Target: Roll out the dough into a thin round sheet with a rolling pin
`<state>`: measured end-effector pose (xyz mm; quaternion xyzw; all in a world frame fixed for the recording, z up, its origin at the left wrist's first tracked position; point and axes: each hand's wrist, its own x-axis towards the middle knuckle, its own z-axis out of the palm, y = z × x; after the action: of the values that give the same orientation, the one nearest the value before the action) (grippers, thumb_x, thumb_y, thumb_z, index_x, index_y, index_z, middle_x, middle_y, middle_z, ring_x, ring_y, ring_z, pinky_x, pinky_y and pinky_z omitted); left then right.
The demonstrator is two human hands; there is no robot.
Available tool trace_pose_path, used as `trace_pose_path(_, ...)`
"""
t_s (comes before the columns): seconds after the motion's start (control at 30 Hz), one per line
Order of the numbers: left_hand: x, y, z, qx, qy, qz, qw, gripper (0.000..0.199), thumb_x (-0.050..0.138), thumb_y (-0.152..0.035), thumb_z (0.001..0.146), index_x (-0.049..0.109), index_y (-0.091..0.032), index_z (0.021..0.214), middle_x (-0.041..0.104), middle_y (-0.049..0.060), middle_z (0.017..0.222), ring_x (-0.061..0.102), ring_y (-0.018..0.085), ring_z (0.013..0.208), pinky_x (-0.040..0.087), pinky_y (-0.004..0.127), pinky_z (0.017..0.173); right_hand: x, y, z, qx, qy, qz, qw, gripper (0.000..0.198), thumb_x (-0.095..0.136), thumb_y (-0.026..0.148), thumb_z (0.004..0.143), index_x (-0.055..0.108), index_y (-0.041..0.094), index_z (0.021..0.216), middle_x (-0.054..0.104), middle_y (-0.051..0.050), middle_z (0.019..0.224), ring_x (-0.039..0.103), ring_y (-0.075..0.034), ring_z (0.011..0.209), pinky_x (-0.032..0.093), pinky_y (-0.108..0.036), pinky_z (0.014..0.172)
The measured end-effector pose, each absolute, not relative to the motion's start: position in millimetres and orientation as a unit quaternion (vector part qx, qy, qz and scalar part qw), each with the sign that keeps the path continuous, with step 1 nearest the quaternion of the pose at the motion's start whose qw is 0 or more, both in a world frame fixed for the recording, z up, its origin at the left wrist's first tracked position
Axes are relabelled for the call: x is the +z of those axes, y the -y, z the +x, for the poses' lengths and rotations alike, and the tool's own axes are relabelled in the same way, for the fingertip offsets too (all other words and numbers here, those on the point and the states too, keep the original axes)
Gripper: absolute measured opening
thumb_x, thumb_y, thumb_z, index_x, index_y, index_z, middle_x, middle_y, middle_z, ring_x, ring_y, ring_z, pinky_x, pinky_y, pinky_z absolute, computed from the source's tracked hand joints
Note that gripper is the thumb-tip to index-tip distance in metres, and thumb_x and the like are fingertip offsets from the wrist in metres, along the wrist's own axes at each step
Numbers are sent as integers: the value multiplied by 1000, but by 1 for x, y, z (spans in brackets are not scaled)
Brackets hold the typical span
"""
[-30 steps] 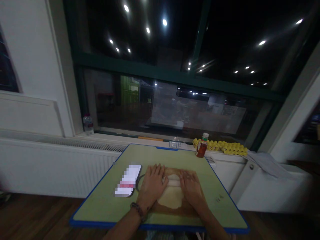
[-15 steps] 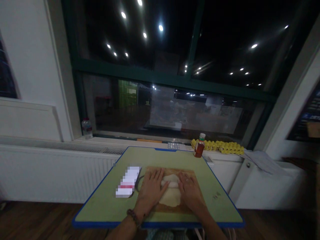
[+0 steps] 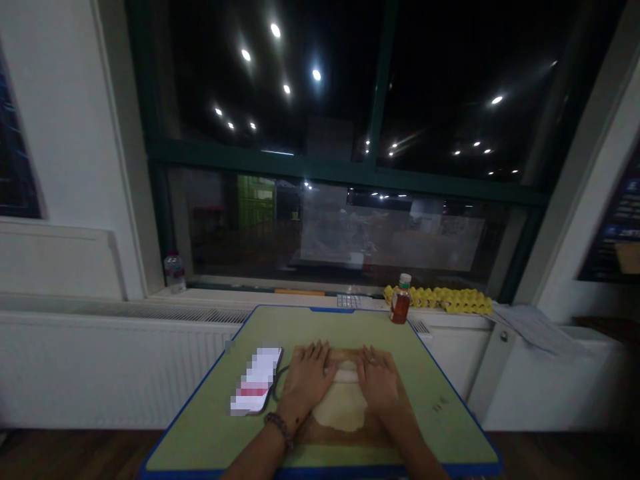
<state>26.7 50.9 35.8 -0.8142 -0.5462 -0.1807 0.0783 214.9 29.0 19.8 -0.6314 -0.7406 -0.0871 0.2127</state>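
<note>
A flat sheet of pale dough [image 3: 341, 410] lies on a brown wooden board [image 3: 325, 437]. Across the far part of the dough rests a whitish rolling pin [image 3: 345, 377], its ends covered by my hands. My left hand [image 3: 311, 377], with a beaded bracelet at the wrist, presses flat over the pin's left end, fingers stretched forward. Over the right end lies my right hand [image 3: 377, 381], also flat with its fingers extended. Only the middle of the pin shows between the two thumbs.
The board sits on a green table [image 3: 210, 427] with a blue edge. Left of it lies a phone [image 3: 257, 380] with a blurred screen. A bottle of reddish liquid [image 3: 400, 303] stands at the far right corner. Yellow egg trays [image 3: 445, 299] and a clear bottle [image 3: 175, 273] are on the sill.
Both hands and the rolling pin have moved slightly away from me over the dough, and more dough shows on the near side. The whole view has shifted downward a little.
</note>
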Motion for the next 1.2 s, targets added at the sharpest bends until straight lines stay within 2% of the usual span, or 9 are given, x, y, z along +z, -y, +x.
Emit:
trace_pose_path(0.1,32,-32,18,-190,531,-823,71,58,31,-47,96,38,-17,145,54,14,138,45,28,130,23,48,111,8,-2,215,-96,745,-620,228,44,39,16,91,56,19,131,49,-11,141,38,-25,136,29,-47,113)
trace_pose_path(0.27,24,-13,-2,-203,464,-861,58,62,39,-54,93,37,-21,146,44,11,147,42,28,132,26,48,112,1,26,221,-108,756,-595,249,53,44,36,93,41,17,143,42,-8,147,37,-24,137,32,-42,113)
trace_pose_path(0.4,23,-12,-14,-259,449,-850,96,56,39,-49,95,37,-22,145,52,7,141,43,26,131,30,46,110,8,33,223,-96,769,-588,232,42,51,27,89,56,22,130,56,-4,136,46,-23,130,39,-38,107)
trace_pose_path(0.5,28,-13,-19,-325,475,-799,171,58,42,-44,94,35,-16,144,45,12,145,37,28,135,28,48,110,17,34,224,-91,753,-612,227,35,52,18,87,62,24,119,63,-4,128,52,-23,124,42,-35,101)
trace_pose_path(0.6,34,-11,-18,-339,493,-778,193,50,43,-39,93,42,-17,138,46,14,143,40,29,130,32,47,105,28,29,226,-103,707,-661,229,29,49,20,90,62,21,115,68,-9,115,61,-24,110,44,-35,94)
trace_pose_path(0.73,36,-7,-8,-241,559,-784,117,50,47,-39,89,48,-14,133,56,15,130,50,31,117,39,44,96,40,14,233,-91,640,-720,251,31,41,32,96,57,20,120,71,-8,101,67,-21,88,47,-29,77)
trace_pose_path(0.93,36,-11,13,-137,636,-760,5,69,57,-51,80,48,-5,130,57,23,125,52,36,117,38,45,96,40,6,237,-53,598,-754,268,31,35,34,98,54,21,119,71,-6,91,68,-20,80,45,-27,67)
trace_pose_path(1.07,45,-21,16,-115,623,-772,-49,62,60,-54,77,56,-7,117,63,21,115,58,34,108,41,41,91,35,9,237,-64,621,-734,269,31,36,34,97,54,22,120,71,-7,94,68,-20,81,45,-27,69)
trace_pose_path(1.2,57,-28,15,-104,600,-780,-143,49,59,-50,77,63,-13,108,70,14,106,65,30,97,46,35,79,29,9,238,-84,627,-728,267,32,36,35,97,56,22,118,71,-7,90,67,-19,80,45,-26,69)
